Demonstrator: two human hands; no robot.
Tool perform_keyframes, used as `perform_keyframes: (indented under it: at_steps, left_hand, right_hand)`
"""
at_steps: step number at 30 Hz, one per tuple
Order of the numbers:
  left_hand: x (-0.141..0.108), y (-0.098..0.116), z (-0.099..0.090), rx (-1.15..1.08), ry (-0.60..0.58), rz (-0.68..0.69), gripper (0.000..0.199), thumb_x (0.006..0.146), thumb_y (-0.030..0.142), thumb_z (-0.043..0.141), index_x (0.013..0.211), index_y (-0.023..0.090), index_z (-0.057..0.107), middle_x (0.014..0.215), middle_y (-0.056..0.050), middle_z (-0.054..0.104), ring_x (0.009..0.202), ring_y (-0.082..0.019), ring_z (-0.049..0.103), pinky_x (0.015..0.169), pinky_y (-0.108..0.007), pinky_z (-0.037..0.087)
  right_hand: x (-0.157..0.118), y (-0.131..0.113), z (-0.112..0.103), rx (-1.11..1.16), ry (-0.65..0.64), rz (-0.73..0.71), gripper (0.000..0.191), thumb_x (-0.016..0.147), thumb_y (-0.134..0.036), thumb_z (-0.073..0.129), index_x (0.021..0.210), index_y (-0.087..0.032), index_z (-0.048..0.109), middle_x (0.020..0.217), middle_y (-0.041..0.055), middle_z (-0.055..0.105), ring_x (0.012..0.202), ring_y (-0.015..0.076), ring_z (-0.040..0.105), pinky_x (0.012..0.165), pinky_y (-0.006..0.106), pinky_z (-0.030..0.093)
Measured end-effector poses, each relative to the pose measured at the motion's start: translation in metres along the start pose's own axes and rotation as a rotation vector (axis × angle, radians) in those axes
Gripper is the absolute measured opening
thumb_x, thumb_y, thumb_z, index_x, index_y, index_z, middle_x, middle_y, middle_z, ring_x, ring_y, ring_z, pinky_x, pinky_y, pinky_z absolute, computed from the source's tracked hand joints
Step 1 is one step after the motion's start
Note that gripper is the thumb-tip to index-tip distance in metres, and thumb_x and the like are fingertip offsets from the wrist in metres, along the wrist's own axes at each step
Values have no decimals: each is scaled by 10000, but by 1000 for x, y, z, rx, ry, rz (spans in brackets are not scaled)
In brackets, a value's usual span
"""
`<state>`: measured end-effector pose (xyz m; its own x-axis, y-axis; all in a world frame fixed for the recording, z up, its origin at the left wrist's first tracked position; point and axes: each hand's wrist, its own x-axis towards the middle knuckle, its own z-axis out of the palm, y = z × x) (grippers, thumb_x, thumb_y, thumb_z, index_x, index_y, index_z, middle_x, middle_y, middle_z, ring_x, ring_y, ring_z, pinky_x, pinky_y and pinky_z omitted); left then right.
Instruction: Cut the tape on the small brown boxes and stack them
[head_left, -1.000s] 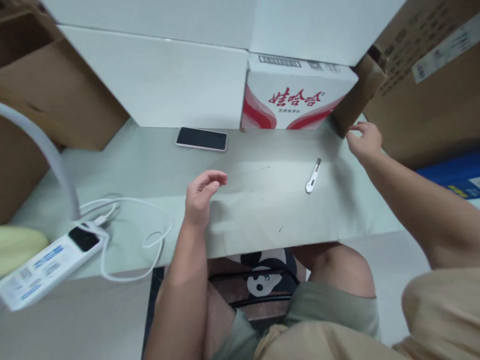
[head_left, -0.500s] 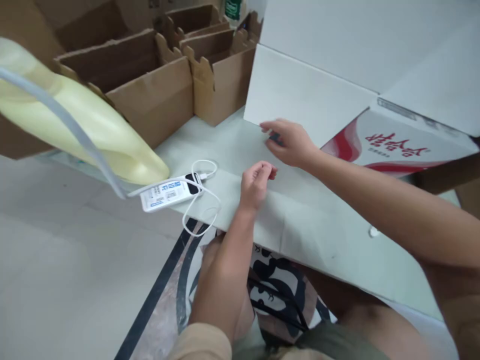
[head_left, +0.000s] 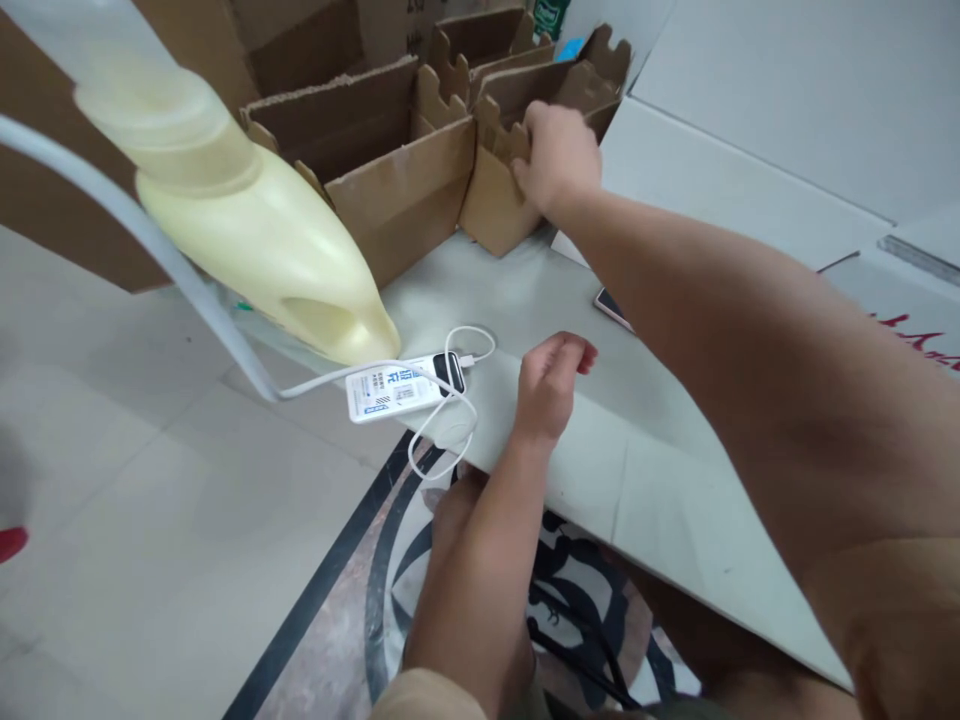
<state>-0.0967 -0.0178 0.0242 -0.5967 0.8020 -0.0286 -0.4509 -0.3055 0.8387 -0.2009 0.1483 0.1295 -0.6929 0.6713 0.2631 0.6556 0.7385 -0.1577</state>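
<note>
Right hand at the far side of the table, arm reaching across from the right. It overlaps the near wall of a small open-topped cardboard box; the fingers look bent toward the box's opening. Fingertips hidden: cannot tell how wide the grasp is, or whether it has hold of the wall or anything inside.

Left hand nearer, above or resting on the table, fingers loosely curled inward; no object visible in it. Just left of it: a white charging cable and power bank. A phone lies to the right, partly behind the right forearm.

The small box stands right of a larger cardboard box, left of white panels. Handling, as judged: corrugated card, probably light, dry and fairly stiff, little slip; notched top edges could bend or tear. Best hold seems a pinch low over the wall, or both hands at opposite sides. Weight of any contents unknown.
</note>
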Motion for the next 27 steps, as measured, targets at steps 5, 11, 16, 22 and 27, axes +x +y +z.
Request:
perform_keyframes:
  at_steps: [5, 11, 16, 22, 27]
  left_hand:
    - [-3, 1, 2, -14, 9, 4, 252, 813, 377, 565, 666, 182, 630, 670, -12, 588, 671, -122, 526, 702, -280, 427]
    - [-2, -5, 7, 51, 122, 29, 180, 801, 296, 578, 655, 192, 589, 649, 9, 549, 646, -113, 503, 688, -266, 404]
    - [10, -12, 1, -155, 514, 56, 91, 798, 243, 532, 720, 209, 499, 711, 32, 516, 645, -97, 512, 633, -226, 391]
    - [17, -27, 11, -187, 415, 41, 106, 790, 314, 555, 762, 212, 547, 707, 21, 569, 648, -99, 582, 636, -222, 435]
    - [-6, -50, 45, 90, -245, 148, 361, 821, 559, 650, 923, 226, 742, 981, -55, 750, 987, -198, 706, 846, -301, 547]
  right_hand:
    - [-10, 12, -50, 30, 136, -64, 158, 966, -136, 497, 1093, -140, 403, 1408, 145, 515, 1374, 278, 471, 1189, 506, 336]
    - [-79, 54, -111, 59, 325, -234, 118, 877, -165, 543, 993, -183, 532, 1168, 52, 604, 1197, 220, 563, 964, 357, 480]
    - [-217, 141, -112, 240, 630, -267, 96, 871, -287, 648, 927, -215, 620, 901, 32, 701, 738, 149, 657, 670, 331, 530]
    - [-366, 227, -81, 602, 808, -19, 416, 713, -660, 741, 703, -265, 610, 668, 73, 628, 604, 236, 606, 582, 434, 444]
    - [-422, 247, -50, 727, 929, 157, 337, 723, -562, 793, 919, -296, 728, 831, 85, 683, 780, 264, 662, 745, 476, 499]
